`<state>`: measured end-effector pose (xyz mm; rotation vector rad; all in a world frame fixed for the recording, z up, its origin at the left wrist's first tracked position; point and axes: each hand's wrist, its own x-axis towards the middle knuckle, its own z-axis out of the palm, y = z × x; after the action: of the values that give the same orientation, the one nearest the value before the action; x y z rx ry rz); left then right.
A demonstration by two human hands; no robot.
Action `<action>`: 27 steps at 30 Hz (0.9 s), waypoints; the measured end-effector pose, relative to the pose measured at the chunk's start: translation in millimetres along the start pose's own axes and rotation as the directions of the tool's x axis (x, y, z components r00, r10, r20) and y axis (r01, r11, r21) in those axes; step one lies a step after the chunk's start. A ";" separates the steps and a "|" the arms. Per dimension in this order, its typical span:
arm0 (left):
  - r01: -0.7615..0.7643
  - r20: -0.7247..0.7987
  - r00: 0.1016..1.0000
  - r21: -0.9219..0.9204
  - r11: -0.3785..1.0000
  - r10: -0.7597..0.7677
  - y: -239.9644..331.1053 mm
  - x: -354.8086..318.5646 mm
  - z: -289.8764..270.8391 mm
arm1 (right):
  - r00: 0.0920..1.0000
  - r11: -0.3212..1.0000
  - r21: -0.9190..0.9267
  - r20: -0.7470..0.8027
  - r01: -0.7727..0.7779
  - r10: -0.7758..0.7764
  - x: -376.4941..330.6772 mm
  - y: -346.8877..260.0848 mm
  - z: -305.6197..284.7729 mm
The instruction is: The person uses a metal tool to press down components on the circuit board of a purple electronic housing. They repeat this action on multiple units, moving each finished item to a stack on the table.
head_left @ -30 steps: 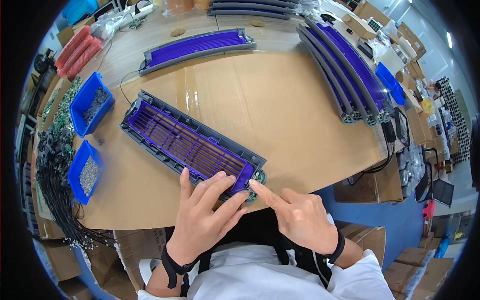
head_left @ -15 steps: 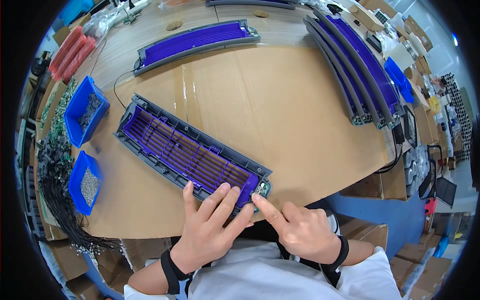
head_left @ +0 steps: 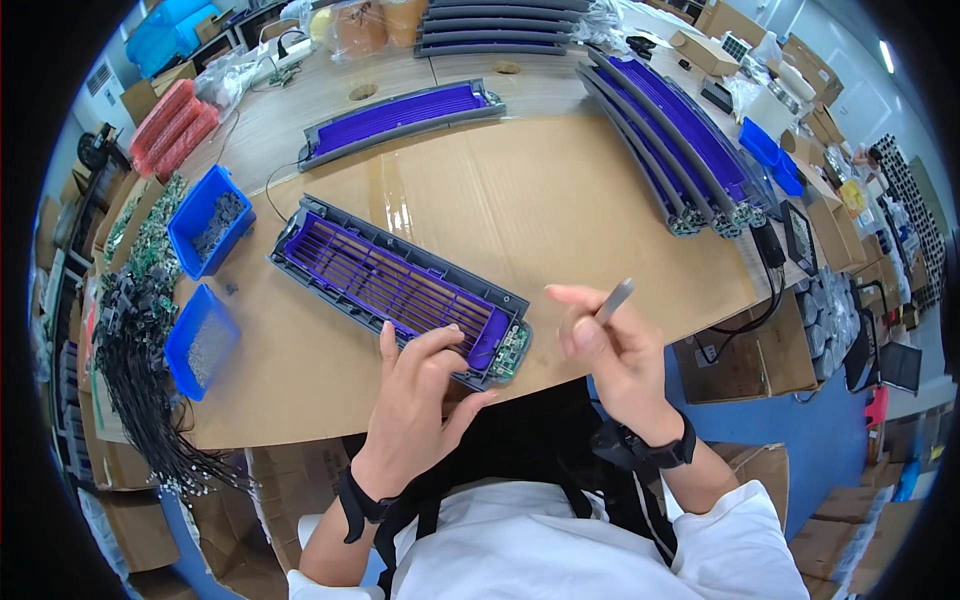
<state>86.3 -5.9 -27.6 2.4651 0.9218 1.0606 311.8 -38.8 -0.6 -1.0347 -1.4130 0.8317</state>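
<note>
A long curved grille panel, dark grey frame with purple slats, lies aslant on the cardboard sheet. A green circuit board is at its near right end. My left hand rests its fingertips on the panel's near edge beside the board, fingers apart and thumb stretched out. Lifted off to the right of the panel, my right hand is closed around a slim grey metal tool that sticks up past the fingers. The tool's lower part is hidden in the hand, so its exact kind cannot be seen.
Two blue bins of small parts, one behind the other, stand left beside bundled black cables. Another purple panel lies behind. Stacked panels fill the right. The cardboard's near edge curves in front of me.
My right hand has lifted away from the circuit board, up and right, and the grey tool now shows in it. The left fingers have curled slightly on the panel. The view has shifted.
</note>
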 end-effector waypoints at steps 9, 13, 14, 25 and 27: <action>0.080 -0.083 0.993 -0.103 0.991 -0.088 1.9 -2.9 1.2 | 0.998 0.927 -0.370 -0.013 -0.056 0.055 -9.3 -18.6 -20.0; 0.063 -0.069 0.995 -0.090 0.994 -0.069 0.9 -2.2 1.6 | 0.994 0.988 -0.123 0.071 0.096 -0.088 5.2 -24.0 10.8; 0.055 -0.066 0.996 -0.085 0.995 -0.061 1.3 -0.9 -0.5 | 0.995 0.994 -0.097 0.087 0.054 -0.045 8.2 -24.6 19.0; 0.117 -0.114 0.984 -0.177 0.977 -0.139 -0.6 -4.0 4.5 | 0.954 0.941 -0.226 0.221 0.251 -0.202 17.2 -2.4 39.1; 0.130 -0.124 0.981 -0.172 0.976 -0.152 0.4 -3.3 5.2 | 0.947 0.924 -0.267 0.240 0.274 -0.212 17.4 -4.3 39.4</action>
<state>88.6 -8.5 -32.7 2.1826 0.9925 1.2154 272.7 -21.3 5.4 -0.9874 -1.8463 0.5641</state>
